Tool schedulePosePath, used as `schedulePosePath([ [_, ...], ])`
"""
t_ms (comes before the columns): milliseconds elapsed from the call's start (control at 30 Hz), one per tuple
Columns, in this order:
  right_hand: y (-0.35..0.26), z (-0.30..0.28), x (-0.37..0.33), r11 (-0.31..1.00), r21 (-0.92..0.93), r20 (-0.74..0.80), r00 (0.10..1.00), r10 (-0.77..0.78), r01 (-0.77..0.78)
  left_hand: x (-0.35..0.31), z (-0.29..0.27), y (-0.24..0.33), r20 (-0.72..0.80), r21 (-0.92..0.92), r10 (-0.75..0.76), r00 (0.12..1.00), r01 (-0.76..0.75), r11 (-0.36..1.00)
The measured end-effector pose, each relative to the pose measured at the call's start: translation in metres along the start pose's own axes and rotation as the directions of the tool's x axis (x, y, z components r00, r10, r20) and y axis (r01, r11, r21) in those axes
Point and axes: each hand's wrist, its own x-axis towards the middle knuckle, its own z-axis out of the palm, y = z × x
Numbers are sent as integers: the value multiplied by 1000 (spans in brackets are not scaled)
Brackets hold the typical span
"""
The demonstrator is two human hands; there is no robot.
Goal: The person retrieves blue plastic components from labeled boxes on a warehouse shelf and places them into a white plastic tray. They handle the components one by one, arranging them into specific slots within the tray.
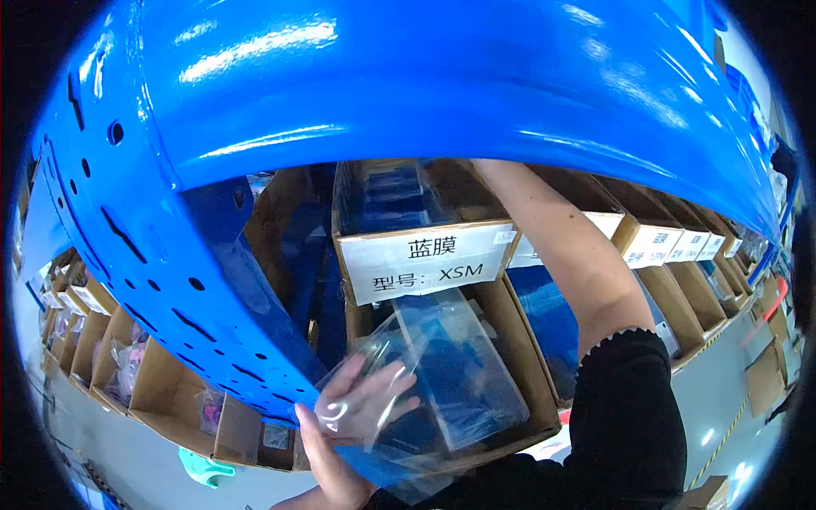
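Observation:
My left hand (326, 457) holds a clear plastic bag (382, 348), its thumb on the near side and its spread fingers showing through the film. Just right of it, a cardboard box (510, 340) holds flat clear film packs (463, 365), with blue showing through. My right forearm (578, 246) reaches up over the boxes into the upper row. Its hand is out of sight behind the blue metal beam (425, 93), so its fingers cannot be seen. Near that arm stands an upper cardboard box (344, 223) with a white label (429, 262) and blue-tinted film inside.
A blue perforated upright (161, 263) stands close on the left, joined to the beam overhead. More labelled cardboard boxes (650, 246) line the rack to the right. Open bins (170, 387) with bagged items run along the left. A green object (204, 467) lies on the grey floor.

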Motion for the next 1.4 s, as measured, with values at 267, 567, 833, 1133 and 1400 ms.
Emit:
schedulePosePath([
  [267, 4, -7, -32, 512, -834, 483, 717, 502, 203, 4, 7, -4, 13, 20, -26, 1000, 26, 999],
  [567, -38, -36, -73, 925, -319, 861, 470, 193, 205, 3, 7, -4, -2, 170, 18, 1000, -17, 985],
  [833, -28, -55, -45, 993, 111, 268, 963, 5, -36, 3, 2, -5, 60, 156, 62, 996, -71, 985],
  [1133, -61, -35, -70, 853, -513, 758, 515, 400, 92, 1, 2, -5, 27, 254, 105, 994, -109, 961],
  [1400, 10, -28, -2, 629, -712, 574, 774, 268, 310, 1, 6, -5, 28, 265, 77, 997, -82, 961],
])
